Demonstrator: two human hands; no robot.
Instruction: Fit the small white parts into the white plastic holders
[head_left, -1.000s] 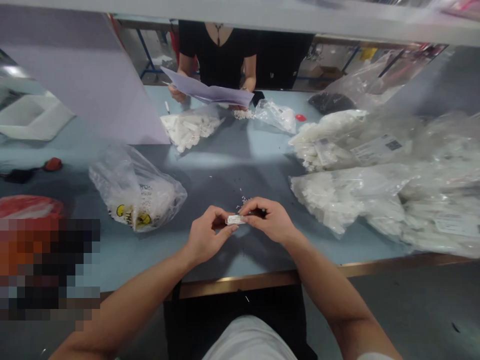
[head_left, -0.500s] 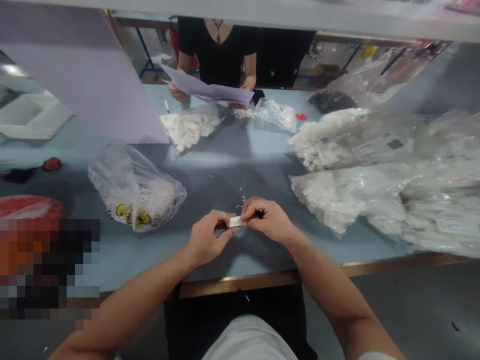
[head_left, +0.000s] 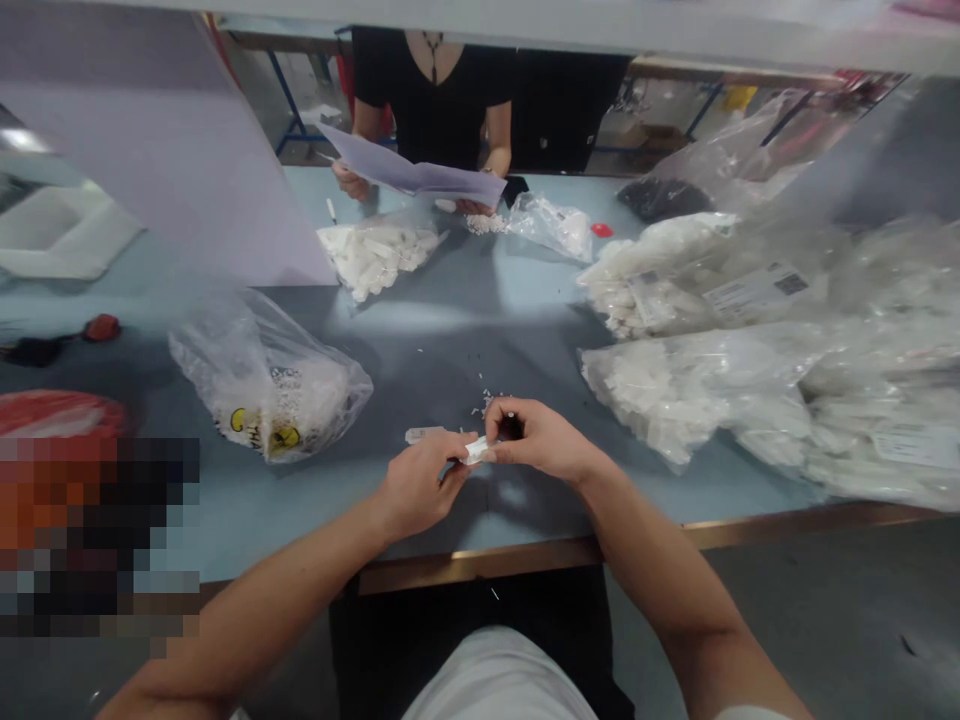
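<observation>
My left hand and my right hand meet just above the blue table, near its front edge. Both pinch a small white plastic part between their fingertips. The right hand also grips a small dark object that I cannot make out. A second small pale part lies on the table just beyond my left fingers. Tiny white scraps are scattered behind my hands.
A clear bag with yellow print lies to the left. Several bags of white parts pile up on the right. Across the table a person in black holds a purple sheet. A large purple board stands at left.
My hands have dropped slightly toward the table and the white part has tilted. A small pale part now shows on the table beyond my left fingers.
</observation>
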